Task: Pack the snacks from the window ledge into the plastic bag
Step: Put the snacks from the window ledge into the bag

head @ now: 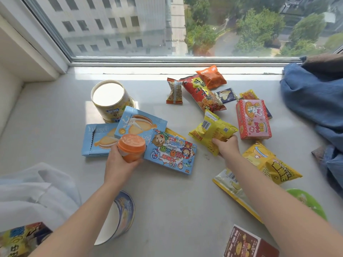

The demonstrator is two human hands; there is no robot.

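Note:
My left hand (118, 164) grips a small orange cup (131, 147) above the ledge (55, 127), just in front of two light blue biscuit boxes (139, 123). My right hand (227, 147) pinches a yellow snack packet (213, 131) near the ledge's middle. A translucent white plastic bag (37, 191) lies at the lower left with a colourful packet (20, 238) showing at its mouth. Scattered on the ledge are a blue cartoon box (170, 154), a pink and red box (253, 119), a red chip bag (204, 93) and several small packets.
An upturned yellow paper tub (111, 101) stands at the back left; a blue tub (120, 217) lies on its side under my left forearm. Blue denim clothing (315, 101) is heaped at the right. Yellow bags (274, 164), a green lid (306, 203) and a brown box (246, 243) lie nearby.

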